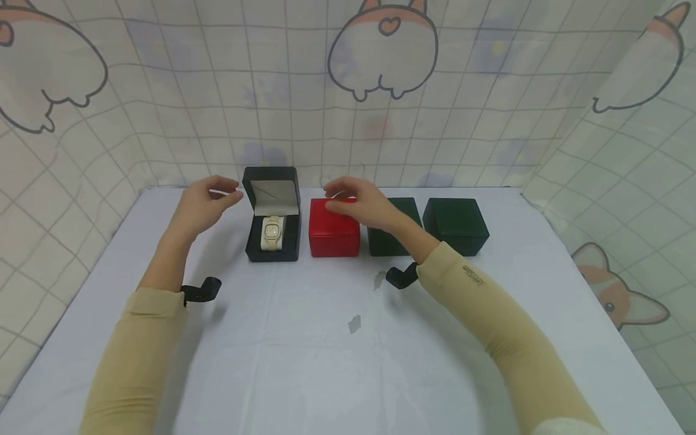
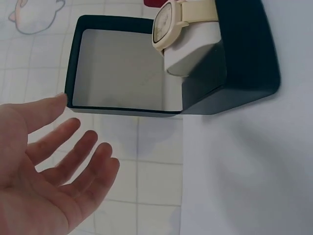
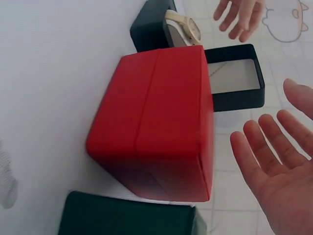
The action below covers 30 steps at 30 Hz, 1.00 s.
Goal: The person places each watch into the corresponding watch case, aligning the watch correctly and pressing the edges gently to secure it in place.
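A black watch box (image 1: 273,256) stands with its lid raised at the back left of the table. Inside it a cream wristwatch (image 1: 272,232) is wrapped round a white cushion. My left hand (image 1: 203,202) is to the left of the lid, fingers loosely bent and holding nothing; in the left wrist view its thumb is right by the lid's corner. A closed red box (image 1: 333,238) sits just right of the watch box. Over the red box hovers my right hand (image 1: 356,199), its fingers relaxed with nothing between them.
Two closed dark green boxes, one partly behind my right forearm (image 1: 387,243) and another farther right (image 1: 457,226), continue the row. A white cloth covers the table (image 1: 304,362). Behind hangs a checked curtain (image 1: 304,139) with cartoon animals.
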Each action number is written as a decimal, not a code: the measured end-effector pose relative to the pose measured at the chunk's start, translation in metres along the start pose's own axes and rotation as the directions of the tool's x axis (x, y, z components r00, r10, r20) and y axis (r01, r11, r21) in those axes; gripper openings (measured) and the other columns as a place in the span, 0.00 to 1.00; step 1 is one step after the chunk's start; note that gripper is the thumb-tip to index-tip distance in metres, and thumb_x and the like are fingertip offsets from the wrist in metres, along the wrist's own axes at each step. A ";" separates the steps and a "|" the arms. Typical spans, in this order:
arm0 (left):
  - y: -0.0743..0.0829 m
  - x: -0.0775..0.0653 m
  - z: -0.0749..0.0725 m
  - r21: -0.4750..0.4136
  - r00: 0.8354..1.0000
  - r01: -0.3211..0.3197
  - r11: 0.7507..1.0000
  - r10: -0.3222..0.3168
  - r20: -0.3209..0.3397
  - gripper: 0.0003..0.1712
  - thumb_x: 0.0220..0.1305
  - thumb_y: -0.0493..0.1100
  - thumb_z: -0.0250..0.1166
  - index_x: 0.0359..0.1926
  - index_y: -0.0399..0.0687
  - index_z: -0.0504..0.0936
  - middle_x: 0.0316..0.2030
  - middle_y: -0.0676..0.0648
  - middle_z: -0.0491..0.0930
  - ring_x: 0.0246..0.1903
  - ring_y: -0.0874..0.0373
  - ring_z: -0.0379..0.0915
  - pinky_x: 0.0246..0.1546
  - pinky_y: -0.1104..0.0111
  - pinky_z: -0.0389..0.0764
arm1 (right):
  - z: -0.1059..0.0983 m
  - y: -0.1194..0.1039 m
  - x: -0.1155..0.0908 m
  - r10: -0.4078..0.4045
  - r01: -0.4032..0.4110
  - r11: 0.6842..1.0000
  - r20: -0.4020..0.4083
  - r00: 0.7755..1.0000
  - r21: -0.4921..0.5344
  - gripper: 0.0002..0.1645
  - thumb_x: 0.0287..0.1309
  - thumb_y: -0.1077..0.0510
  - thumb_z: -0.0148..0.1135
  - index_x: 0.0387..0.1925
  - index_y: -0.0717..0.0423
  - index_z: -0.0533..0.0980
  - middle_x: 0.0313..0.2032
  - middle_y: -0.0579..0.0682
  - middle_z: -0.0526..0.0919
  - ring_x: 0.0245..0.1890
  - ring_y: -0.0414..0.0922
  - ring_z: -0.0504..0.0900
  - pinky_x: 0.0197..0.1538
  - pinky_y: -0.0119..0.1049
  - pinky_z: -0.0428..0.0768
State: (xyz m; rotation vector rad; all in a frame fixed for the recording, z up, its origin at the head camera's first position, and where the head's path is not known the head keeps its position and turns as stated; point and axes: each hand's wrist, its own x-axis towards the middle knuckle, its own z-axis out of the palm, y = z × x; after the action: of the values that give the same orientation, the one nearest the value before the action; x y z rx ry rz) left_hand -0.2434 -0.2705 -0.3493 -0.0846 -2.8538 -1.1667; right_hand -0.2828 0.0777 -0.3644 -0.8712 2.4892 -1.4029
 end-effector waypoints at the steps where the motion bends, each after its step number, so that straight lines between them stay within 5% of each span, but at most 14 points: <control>1: 0.002 0.001 0.000 -0.005 1.000 -0.001 1.000 0.001 -0.014 0.29 0.75 0.55 0.61 0.66 0.41 0.75 0.62 0.37 0.75 0.62 0.39 0.71 0.56 0.43 0.75 | 0.000 -0.001 0.002 0.001 -0.001 1.000 -0.001 1.000 -0.007 0.27 0.66 0.53 0.68 0.64 0.53 0.74 0.57 0.48 0.80 0.54 0.45 0.80 0.53 0.39 0.83; 17: 0.022 0.027 0.010 -0.019 0.999 -0.043 0.999 0.043 -0.019 0.34 0.77 0.59 0.56 0.72 0.43 0.69 0.67 0.35 0.70 0.66 0.37 0.67 0.61 0.41 0.71 | 0.005 -0.024 0.039 0.005 -0.002 0.984 0.020 1.000 -0.180 0.32 0.70 0.51 0.64 0.71 0.54 0.69 0.65 0.51 0.76 0.61 0.47 0.77 0.58 0.39 0.80; 30: 0.030 0.039 0.013 -0.035 0.998 -0.034 0.999 0.036 0.047 0.31 0.78 0.59 0.54 0.73 0.47 0.70 0.71 0.36 0.67 0.69 0.35 0.62 0.65 0.41 0.69 | 0.016 -0.028 0.069 0.031 -0.024 0.992 0.054 0.998 -0.126 0.33 0.74 0.50 0.58 0.74 0.56 0.65 0.68 0.54 0.73 0.64 0.49 0.76 0.60 0.37 0.79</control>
State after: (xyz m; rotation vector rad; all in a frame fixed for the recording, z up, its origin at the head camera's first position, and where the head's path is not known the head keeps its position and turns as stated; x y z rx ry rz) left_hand -0.2806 -0.2390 -0.3345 -0.1654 -2.8614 -1.2236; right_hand -0.3210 0.0166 -0.3405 -0.8832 2.5596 -1.2078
